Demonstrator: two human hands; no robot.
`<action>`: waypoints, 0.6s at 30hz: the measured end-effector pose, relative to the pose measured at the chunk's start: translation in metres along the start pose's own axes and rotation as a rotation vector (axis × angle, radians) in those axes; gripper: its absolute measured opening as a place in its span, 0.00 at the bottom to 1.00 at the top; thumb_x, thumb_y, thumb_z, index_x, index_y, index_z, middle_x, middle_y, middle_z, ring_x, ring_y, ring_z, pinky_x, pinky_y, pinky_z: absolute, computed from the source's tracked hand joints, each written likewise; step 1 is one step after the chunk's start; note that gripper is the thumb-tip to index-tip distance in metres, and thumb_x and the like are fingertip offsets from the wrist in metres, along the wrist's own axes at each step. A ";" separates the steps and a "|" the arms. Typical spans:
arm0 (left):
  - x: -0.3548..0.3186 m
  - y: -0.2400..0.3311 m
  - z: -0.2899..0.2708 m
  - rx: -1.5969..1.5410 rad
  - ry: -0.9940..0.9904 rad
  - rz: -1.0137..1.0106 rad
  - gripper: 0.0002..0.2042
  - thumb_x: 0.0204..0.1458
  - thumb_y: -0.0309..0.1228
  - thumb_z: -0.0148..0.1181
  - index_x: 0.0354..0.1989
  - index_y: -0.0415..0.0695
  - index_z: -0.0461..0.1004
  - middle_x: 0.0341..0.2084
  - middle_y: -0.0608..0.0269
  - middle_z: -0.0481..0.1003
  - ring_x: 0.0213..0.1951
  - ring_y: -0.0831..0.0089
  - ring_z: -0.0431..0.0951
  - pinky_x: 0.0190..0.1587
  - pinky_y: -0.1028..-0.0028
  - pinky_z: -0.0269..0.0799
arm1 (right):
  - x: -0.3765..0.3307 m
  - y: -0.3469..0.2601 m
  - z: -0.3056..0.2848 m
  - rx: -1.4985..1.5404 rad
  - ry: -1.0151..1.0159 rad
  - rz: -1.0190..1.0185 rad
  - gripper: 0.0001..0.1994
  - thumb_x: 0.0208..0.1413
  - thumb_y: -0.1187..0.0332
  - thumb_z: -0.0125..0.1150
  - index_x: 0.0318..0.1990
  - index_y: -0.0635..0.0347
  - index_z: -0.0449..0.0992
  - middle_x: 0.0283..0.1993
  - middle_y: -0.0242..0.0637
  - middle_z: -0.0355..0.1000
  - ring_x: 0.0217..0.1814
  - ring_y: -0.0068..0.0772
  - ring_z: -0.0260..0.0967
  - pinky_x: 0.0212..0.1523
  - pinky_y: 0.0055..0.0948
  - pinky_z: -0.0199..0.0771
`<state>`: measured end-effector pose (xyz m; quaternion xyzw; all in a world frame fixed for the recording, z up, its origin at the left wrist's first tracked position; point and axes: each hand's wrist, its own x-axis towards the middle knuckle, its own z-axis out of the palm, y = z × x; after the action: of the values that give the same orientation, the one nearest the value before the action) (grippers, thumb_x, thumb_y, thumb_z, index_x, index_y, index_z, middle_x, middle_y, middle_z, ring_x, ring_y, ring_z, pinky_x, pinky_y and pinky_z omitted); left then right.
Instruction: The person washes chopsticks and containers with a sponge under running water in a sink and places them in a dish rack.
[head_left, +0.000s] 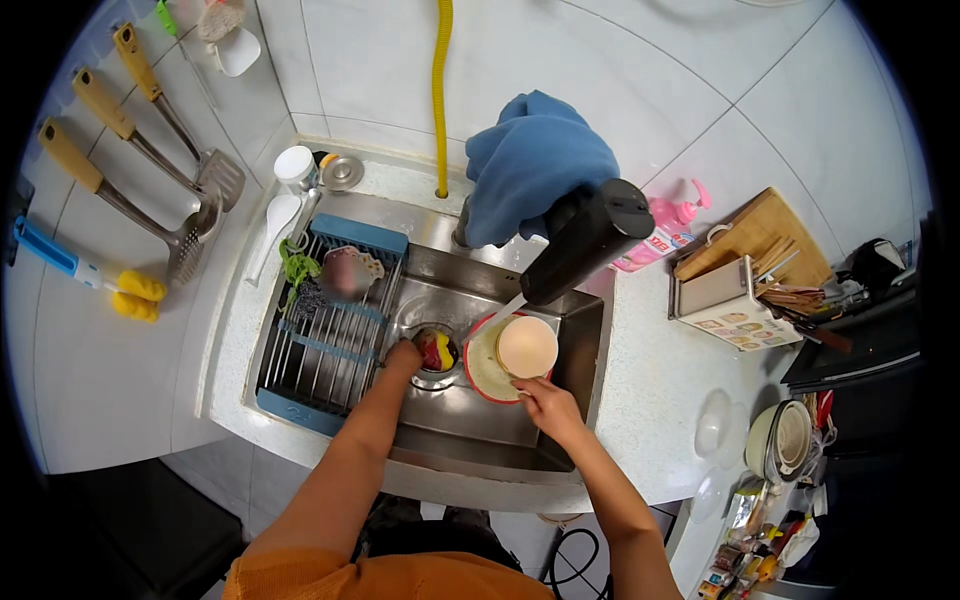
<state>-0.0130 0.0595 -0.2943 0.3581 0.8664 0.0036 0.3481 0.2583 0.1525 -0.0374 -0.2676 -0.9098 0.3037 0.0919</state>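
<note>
My right hand (548,405) pinches the near rim of a cream-coloured bowl (527,347). The bowl sits over a wider red-rimmed basin (480,372) in the steel sink (470,425). From the black faucet (575,250), a stream of water runs down at the basin's left side. My left hand (404,357) is low in the sink, beside the drain and the rack's right edge. Close by it, a red and yellow thing (437,350) lies at the drain; its kind is unclear. The left fingers are mostly hidden.
A blue-ended drying rack (330,335) spans the sink's left side, holding leafy greens (298,268) and a patterned dish (350,273). Blue cloth (540,165) drapes the faucet. A pink pump bottle (660,230) and a utensil holder (735,305) stand to the right.
</note>
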 end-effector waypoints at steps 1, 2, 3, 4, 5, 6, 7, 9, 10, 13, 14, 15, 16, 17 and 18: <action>-0.001 0.004 -0.003 -0.136 -0.064 -0.026 0.21 0.46 0.37 0.50 0.47 0.38 0.63 0.36 0.44 0.70 0.37 0.52 0.73 0.38 0.62 0.70 | 0.009 -0.001 0.007 -0.033 -0.077 0.015 0.11 0.46 0.74 0.51 0.40 0.55 0.71 0.36 0.39 0.69 0.35 0.41 0.69 0.34 0.31 0.70; -0.009 0.011 -0.013 -0.269 -0.133 -0.054 0.23 0.45 0.37 0.52 0.48 0.38 0.62 0.36 0.44 0.70 0.36 0.52 0.73 0.36 0.62 0.72 | 0.013 0.000 0.013 -0.063 -0.155 0.033 0.11 0.46 0.72 0.51 0.40 0.54 0.71 0.37 0.39 0.69 0.36 0.42 0.68 0.35 0.33 0.70; -0.022 0.020 -0.021 -0.378 -0.139 -0.087 0.24 0.44 0.37 0.53 0.48 0.36 0.60 0.36 0.43 0.70 0.35 0.52 0.74 0.32 0.62 0.72 | 0.014 0.002 0.017 -0.055 -0.178 0.067 0.11 0.46 0.71 0.51 0.40 0.53 0.71 0.38 0.38 0.69 0.37 0.42 0.68 0.37 0.34 0.69; -0.036 0.026 -0.031 -0.488 -0.138 -0.125 0.25 0.44 0.37 0.54 0.48 0.35 0.58 0.36 0.43 0.70 0.33 0.53 0.74 0.28 0.63 0.73 | 0.016 0.002 0.022 -0.045 -0.202 0.094 0.12 0.46 0.70 0.51 0.41 0.52 0.71 0.39 0.38 0.69 0.39 0.43 0.67 0.39 0.36 0.68; -0.053 0.035 -0.041 -0.578 -0.068 -0.164 0.25 0.43 0.36 0.55 0.47 0.34 0.57 0.36 0.41 0.70 0.31 0.55 0.75 0.22 0.65 0.73 | 0.019 0.001 0.023 -0.040 -0.224 0.116 0.12 0.47 0.70 0.51 0.41 0.51 0.71 0.39 0.38 0.68 0.40 0.43 0.67 0.41 0.37 0.67; -0.062 0.040 -0.045 -0.667 0.000 -0.203 0.26 0.43 0.36 0.56 0.46 0.32 0.55 0.36 0.39 0.69 0.28 0.56 0.76 0.17 0.66 0.73 | 0.019 0.000 0.023 -0.027 -0.221 0.117 0.12 0.47 0.70 0.51 0.41 0.51 0.71 0.39 0.38 0.68 0.40 0.44 0.67 0.41 0.37 0.67; -0.067 0.039 -0.044 -0.712 0.026 -0.216 0.26 0.42 0.35 0.57 0.46 0.32 0.55 0.36 0.39 0.69 0.27 0.55 0.76 0.18 0.66 0.74 | 0.020 -0.004 0.021 -0.020 -0.221 0.111 0.12 0.47 0.70 0.51 0.41 0.51 0.71 0.39 0.38 0.68 0.40 0.44 0.67 0.40 0.37 0.68; -0.075 0.039 -0.044 -0.799 0.072 -0.242 0.27 0.41 0.33 0.59 0.46 0.31 0.55 0.35 0.40 0.70 0.27 0.54 0.76 0.19 0.66 0.74 | 0.020 -0.011 0.015 -0.031 -0.212 0.093 0.12 0.46 0.70 0.51 0.41 0.52 0.71 0.39 0.37 0.68 0.38 0.43 0.67 0.39 0.36 0.68; -0.080 0.042 -0.050 -0.797 0.069 -0.214 0.27 0.40 0.33 0.59 0.45 0.31 0.56 0.34 0.40 0.70 0.27 0.54 0.76 0.19 0.66 0.75 | 0.021 -0.016 0.011 -0.045 -0.200 0.083 0.12 0.46 0.71 0.51 0.40 0.52 0.71 0.39 0.37 0.68 0.37 0.42 0.68 0.38 0.35 0.69; -0.102 0.047 -0.073 -0.803 0.045 -0.139 0.25 0.39 0.32 0.58 0.43 0.30 0.58 0.33 0.40 0.70 0.26 0.53 0.76 0.19 0.66 0.75 | 0.027 -0.023 0.002 -0.093 -0.142 0.060 0.12 0.46 0.70 0.52 0.41 0.52 0.70 0.40 0.36 0.68 0.36 0.40 0.68 0.36 0.34 0.69; -0.108 0.046 -0.082 -0.815 0.029 -0.119 0.24 0.39 0.32 0.58 0.42 0.29 0.59 0.32 0.39 0.70 0.26 0.54 0.76 0.20 0.66 0.75 | 0.029 -0.024 0.000 -0.107 -0.117 0.054 0.12 0.46 0.70 0.52 0.41 0.52 0.70 0.40 0.36 0.68 0.36 0.39 0.69 0.36 0.33 0.69; -0.113 0.046 -0.089 -0.827 0.011 -0.099 0.23 0.39 0.31 0.58 0.41 0.29 0.60 0.32 0.39 0.70 0.26 0.54 0.76 0.20 0.66 0.75 | 0.031 -0.024 0.003 -0.100 -0.097 0.044 0.14 0.46 0.69 0.52 0.44 0.51 0.68 0.41 0.37 0.67 0.36 0.40 0.68 0.36 0.34 0.69; -0.116 0.045 -0.096 -0.847 -0.003 -0.087 0.22 0.38 0.31 0.57 0.40 0.28 0.61 0.31 0.39 0.71 0.26 0.54 0.76 0.20 0.67 0.75 | 0.037 -0.027 0.008 -0.095 -0.074 0.033 0.16 0.46 0.69 0.53 0.46 0.50 0.67 0.41 0.37 0.67 0.37 0.40 0.68 0.36 0.34 0.69; -0.118 0.043 -0.102 -0.866 -0.019 -0.074 0.22 0.38 0.31 0.57 0.39 0.27 0.62 0.30 0.40 0.71 0.26 0.55 0.76 0.20 0.67 0.75 | 0.040 -0.030 0.012 -0.090 -0.051 0.023 0.18 0.46 0.68 0.53 0.48 0.50 0.65 0.42 0.38 0.67 0.37 0.41 0.68 0.36 0.34 0.69; -0.121 0.044 -0.109 -0.885 -0.035 -0.061 0.21 0.37 0.30 0.57 0.38 0.26 0.63 0.30 0.40 0.71 0.25 0.55 0.76 0.20 0.67 0.75 | 0.042 -0.035 0.016 -0.114 -0.047 0.016 0.21 0.46 0.67 0.54 0.50 0.49 0.62 0.42 0.39 0.66 0.37 0.42 0.68 0.36 0.35 0.69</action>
<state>0.0087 0.0429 -0.1282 0.1488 0.7856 0.3576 0.4826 0.2025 0.1439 -0.0289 -0.2725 -0.9253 0.2583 0.0526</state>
